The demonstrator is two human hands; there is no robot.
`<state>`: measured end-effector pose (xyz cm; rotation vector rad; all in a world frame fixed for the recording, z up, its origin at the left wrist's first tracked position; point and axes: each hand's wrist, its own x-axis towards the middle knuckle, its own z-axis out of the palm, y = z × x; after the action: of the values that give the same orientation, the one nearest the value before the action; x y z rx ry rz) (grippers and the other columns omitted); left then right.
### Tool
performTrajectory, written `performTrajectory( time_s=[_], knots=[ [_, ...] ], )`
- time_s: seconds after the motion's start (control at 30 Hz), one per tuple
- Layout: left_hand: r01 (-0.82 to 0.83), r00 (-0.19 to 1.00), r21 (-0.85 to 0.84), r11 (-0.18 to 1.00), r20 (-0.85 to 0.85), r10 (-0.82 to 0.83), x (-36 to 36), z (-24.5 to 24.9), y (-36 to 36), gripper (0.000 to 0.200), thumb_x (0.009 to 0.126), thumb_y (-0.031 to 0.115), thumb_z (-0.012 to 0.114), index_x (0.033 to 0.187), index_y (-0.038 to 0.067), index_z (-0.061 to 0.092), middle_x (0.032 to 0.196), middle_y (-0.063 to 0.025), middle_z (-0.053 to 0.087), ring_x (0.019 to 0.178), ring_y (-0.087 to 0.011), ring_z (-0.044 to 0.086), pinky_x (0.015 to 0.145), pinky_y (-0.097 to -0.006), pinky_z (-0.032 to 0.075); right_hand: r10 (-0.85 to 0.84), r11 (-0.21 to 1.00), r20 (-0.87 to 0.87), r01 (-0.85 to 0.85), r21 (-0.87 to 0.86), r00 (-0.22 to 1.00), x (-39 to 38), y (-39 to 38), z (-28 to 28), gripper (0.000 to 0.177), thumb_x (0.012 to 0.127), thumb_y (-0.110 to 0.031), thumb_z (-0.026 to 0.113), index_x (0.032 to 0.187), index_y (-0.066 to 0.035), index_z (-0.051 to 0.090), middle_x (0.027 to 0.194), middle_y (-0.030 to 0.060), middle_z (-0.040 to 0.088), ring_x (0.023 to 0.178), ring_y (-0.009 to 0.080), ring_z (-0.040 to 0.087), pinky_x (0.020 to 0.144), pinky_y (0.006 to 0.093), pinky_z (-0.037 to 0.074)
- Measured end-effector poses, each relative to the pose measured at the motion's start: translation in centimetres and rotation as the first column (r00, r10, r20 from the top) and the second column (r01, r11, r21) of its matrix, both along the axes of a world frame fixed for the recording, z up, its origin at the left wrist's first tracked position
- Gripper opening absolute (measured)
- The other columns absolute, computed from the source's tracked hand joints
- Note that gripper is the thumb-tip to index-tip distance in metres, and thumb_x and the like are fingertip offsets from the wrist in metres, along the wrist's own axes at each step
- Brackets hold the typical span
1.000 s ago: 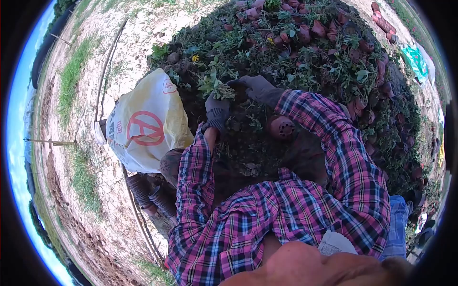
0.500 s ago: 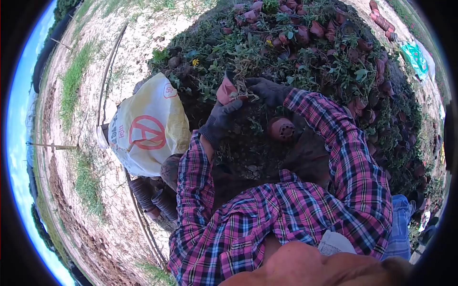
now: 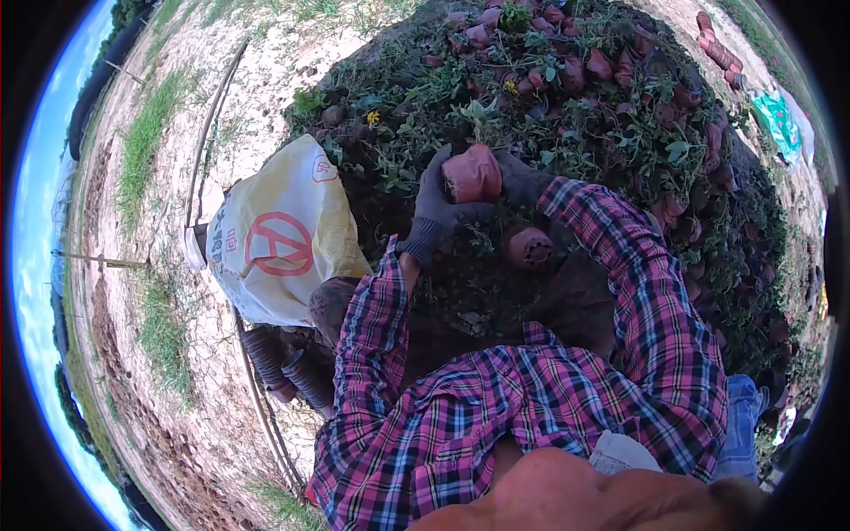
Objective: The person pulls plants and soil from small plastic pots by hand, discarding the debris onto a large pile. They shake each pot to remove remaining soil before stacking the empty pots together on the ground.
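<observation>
My left hand (image 3: 437,205), in a dark grey glove, is wrapped round the left side of a reddish-brown plastic pot (image 3: 474,173). At the pot's right side is my right hand (image 3: 524,180), also gloved, its fingers partly hidden behind the pot. A second reddish pot (image 3: 529,247) lies below my right hand with its holed base showing. Behind both hands rises a heap of uprooted plants (image 3: 398,124) mixed with crumpled reddish pots.
A white and yellow sack (image 3: 283,234) with a red letter stands left of my left arm. Stacked dark pots (image 3: 305,379) lie below it, beside a thin hose (image 3: 205,133). A green bag (image 3: 777,124) and a reddish pot stack (image 3: 719,51) lie at the upper right.
The crumpled pot in my hands now looks rounder and is turned sideways. My left hand has moved slightly right and round its side, and my right hand has come against it.
</observation>
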<state>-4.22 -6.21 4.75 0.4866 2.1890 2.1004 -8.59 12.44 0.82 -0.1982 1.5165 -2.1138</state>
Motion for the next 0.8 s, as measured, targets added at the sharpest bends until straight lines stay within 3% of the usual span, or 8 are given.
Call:
performTrajectory(
  time_s=[0.03,0.07,0.17,0.43,0.53,0.7,0.73,0.8],
  knots=[
    [0.012,0.999,0.03,0.999,0.044,-0.013,0.1,0.4,0.1,0.084,0.057,0.002,0.081,0.126,0.002,0.034,0.114,-0.0111,0.052,0.101,-0.0192,0.054,0.083,-0.0326,0.049,0.333,0.879,-0.498,-0.072,0.472,0.801,-2.0,-0.1,-3.9,0.026,0.086,-0.019,0.052,0.109,-0.008,0.055,0.111,0.0069,0.056,0.096,0.021,0.055,0.082,0.0311,0.044],
    [0.022,0.996,0.063,0.998,0.089,-0.027,0.2,1.1,0.2,0.084,0.057,0.001,0.081,0.126,0.002,0.034,0.114,-0.0113,0.052,0.101,-0.0191,0.054,0.083,-0.0327,0.049,0.584,0.685,-0.743,0.294,0.667,0.327,-4.0,-0.1,-8.0,0.026,0.086,-0.019,0.049,0.11,-0.011,0.055,0.116,0.0073,0.053,0.101,0.0219,0.053,0.087,0.0319,0.042],
    [0.007,0.98,0.099,0.995,0.198,-0.027,0.0,1.8,0.4,0.083,0.057,-0.001,0.08,0.127,0.001,0.035,0.114,-0.0116,0.052,0.099,-0.0188,0.055,0.082,-0.0327,0.05,0.548,0.678,-0.583,0.09,0.73,0.601,-4.3,-0.9,-6.7,0.027,0.085,-0.019,0.05,0.11,-0.011,0.055,0.114,0.0074,0.054,0.099,0.022,0.053,0.087,0.0318,0.043],
    [-0.066,0.961,-0.087,0.994,0.264,0.087,-0.4,2.4,-0.2,0.078,0.056,-0.002,0.079,0.124,-0.001,0.041,0.108,-0.0111,0.058,0.095,-0.0168,0.057,0.081,-0.0317,0.05,0.521,0.794,-0.507,-0.171,0.583,0.687,-6.1,-1.3,-10.2,0.031,0.079,-0.019,0.06,0.107,-0.006,0.056,0.108,0.0076,0.057,0.093,0.0181,0.054,0.083,0.0301,0.044],
    [-0.044,0.915,0.01,0.999,0.403,0.036,-0.9,1.8,-0.4,0.078,0.056,-0.001,0.08,0.124,0.0,0.042,0.113,-0.0114,0.054,0.097,-0.0164,0.056,0.081,-0.0313,0.05,0.514,0.831,-0.47,-0.28,0.481,0.718,-6.9,-1.0,-12.5,0.034,0.077,-0.018,0.064,0.106,-0.004,0.056,0.105,0.0077,0.058,0.09,0.0167,0.054,0.082,0.0294,0.044],
    [-0.029,0.978,-0.419,0.908,-0.201,-0.061,0.2,2.6,0.1,0.075,0.055,0.005,0.081,0.122,0.005,0.047,0.123,-0.0099,0.046,0.104,-0.0203,0.053,0.087,-0.0326,0.046,0.285,0.924,-0.516,-0.375,-0.076,0.808,-5.6,-2.0,-10.7,0.038,0.069,-0.012,0.072,0.104,-0.003,0.057,0.102,0.0073,0.059,0.09,0.0133,0.054,0.083,0.0287,0.044],
    [-0.082,0.923,-0.513,0.854,-0.363,-0.129,0.4,2.6,0.3,0.075,0.054,0.007,0.081,0.121,0.005,0.048,0.124,-0.0096,0.045,0.106,-0.0213,0.052,0.088,-0.0329,0.046,0.478,0.865,0.025,-0.465,-0.188,0.878,-4.7,-1.1,-10.4,0.023,0.079,-0.005,0.057,0.102,-0.007,0.056,0.099,0.0044,0.058,0.086,0.0133,0.055,0.077,0.0278,0.047],
    [-0.07,0.949,-0.464,0.883,-0.304,-0.084,0.5,2.3,0.2,0.07,0.056,0.007,0.08,0.119,0.005,0.051,0.122,-0.0092,0.048,0.107,-0.0222,0.052,0.09,-0.0331,0.045,0.447,0.882,-0.2,-0.467,-0.064,0.872,-4.5,-1.0,-9.6,0.024,0.077,-0.007,0.061,0.101,-0.006,0.057,0.099,0.0053,0.058,0.085,0.0138,0.055,0.078,0.0278,0.046]
  ],
)
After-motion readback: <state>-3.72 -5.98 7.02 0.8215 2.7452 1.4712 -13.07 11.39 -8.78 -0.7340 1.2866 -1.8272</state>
